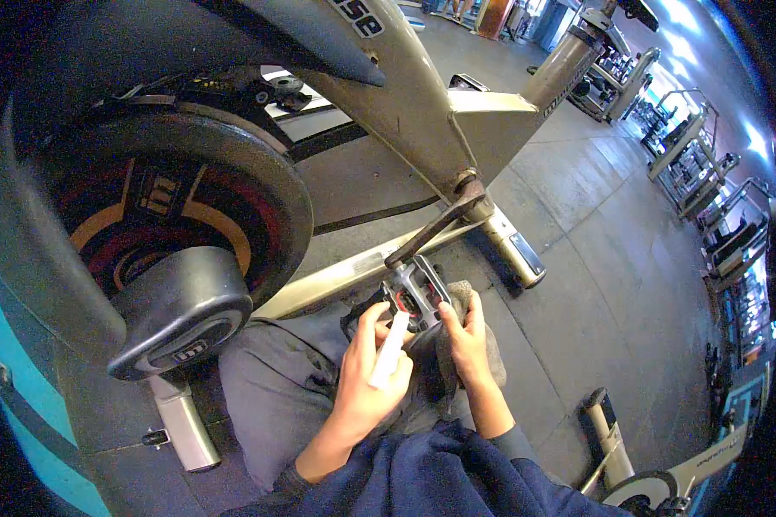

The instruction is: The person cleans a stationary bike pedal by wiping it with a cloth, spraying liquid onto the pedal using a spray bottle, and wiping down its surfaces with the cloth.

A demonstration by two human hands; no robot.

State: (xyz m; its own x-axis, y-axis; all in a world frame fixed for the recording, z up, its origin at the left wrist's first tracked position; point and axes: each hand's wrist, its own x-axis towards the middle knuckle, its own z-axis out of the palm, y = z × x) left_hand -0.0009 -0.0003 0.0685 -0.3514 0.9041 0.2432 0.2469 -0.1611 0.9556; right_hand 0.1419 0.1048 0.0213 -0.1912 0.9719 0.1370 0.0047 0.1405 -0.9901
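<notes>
Left hand grips white stick; your right hand, half-curled (hold unclear), touches pedal, probably rigid: grasp edges.

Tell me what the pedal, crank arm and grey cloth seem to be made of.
Pedal: likely metal, satin silver, judging by its dull sheen. Crank arm: probably metal, dark and worn-looking, with faint highlights. Grey cloth: some textile, matte and nubby, softly bunched; fibre unclear.
</notes>
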